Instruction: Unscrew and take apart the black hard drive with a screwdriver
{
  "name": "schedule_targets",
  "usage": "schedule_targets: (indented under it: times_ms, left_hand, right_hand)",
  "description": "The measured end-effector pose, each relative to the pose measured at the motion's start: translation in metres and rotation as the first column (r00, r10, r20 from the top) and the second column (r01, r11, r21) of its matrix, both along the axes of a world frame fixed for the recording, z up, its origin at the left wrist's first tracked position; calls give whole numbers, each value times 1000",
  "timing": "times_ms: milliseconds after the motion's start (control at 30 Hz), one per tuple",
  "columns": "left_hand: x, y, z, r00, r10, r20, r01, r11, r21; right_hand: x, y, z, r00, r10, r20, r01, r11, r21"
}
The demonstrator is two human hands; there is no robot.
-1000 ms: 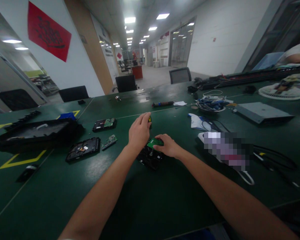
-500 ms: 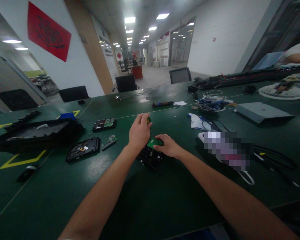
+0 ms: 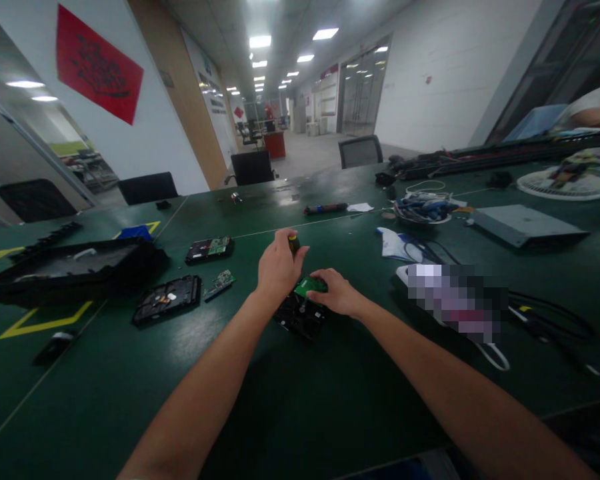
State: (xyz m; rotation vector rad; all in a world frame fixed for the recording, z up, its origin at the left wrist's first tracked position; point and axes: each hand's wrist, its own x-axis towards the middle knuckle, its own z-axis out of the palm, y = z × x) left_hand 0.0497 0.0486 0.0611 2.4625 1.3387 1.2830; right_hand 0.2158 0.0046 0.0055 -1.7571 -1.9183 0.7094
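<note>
My left hand (image 3: 280, 261) is closed around the yellow-and-black handle of a screwdriver (image 3: 293, 244); the shaft and tip are hidden. Below it on the table lies a black hard drive (image 3: 300, 319) with a green circuit board (image 3: 310, 287) on its far part. My right hand (image 3: 337, 292) grips the board and drive at the right edge, thumb and fingers bent around it. To the left are another black hard drive (image 3: 167, 300), a small loose circuit board (image 3: 221, 283) and a third drive with its board showing (image 3: 209, 249).
A black plastic housing (image 3: 75, 267) lies at the left. On the right are a blurred-out white object (image 3: 450, 300), black cables (image 3: 550, 313), a grey metal case (image 3: 527, 223) and a bowl of cables (image 3: 423, 208). A person's arm (image 3: 593, 117) shows at the far right.
My left hand has turned slightly about the screwdriver, its thumb now stretched further right and more of the handle showing. My right hand stays on the drive.
</note>
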Motion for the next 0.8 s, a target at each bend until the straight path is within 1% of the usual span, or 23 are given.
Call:
schedule_targets:
  times_ms: [67,233,333,467,700,800]
  left_hand:
    - [0,-1,1,1000,4,-18,-4,1000,6]
    - [0,-1,3,997,1,-80,8,994,109]
    - [-1,0,3,995,4,-95,9,991,132]
    - [-1,1,2,997,-18,-79,27,993,114]
    - [0,2,-1,1000,-20,-1,20,1000,3]
    - [-1,2,-1,1000,-23,-16,23,1000,2]
  right_hand:
    - [0,0,0,1000,-1,2,1,1000,1]
    - [0,0,-1,1000,-12,-6,12,1000,2]
    - [0,0,-1,1000,-13,-13,13,1000,4]
    - [1,-1,0,1000,-9,-18,9,1000,8]
    - [0,-1,1,1000,-6,-20,6,1000,-6]
    - [-1,-1,1,1000,-11,-16,11,1000,-9]
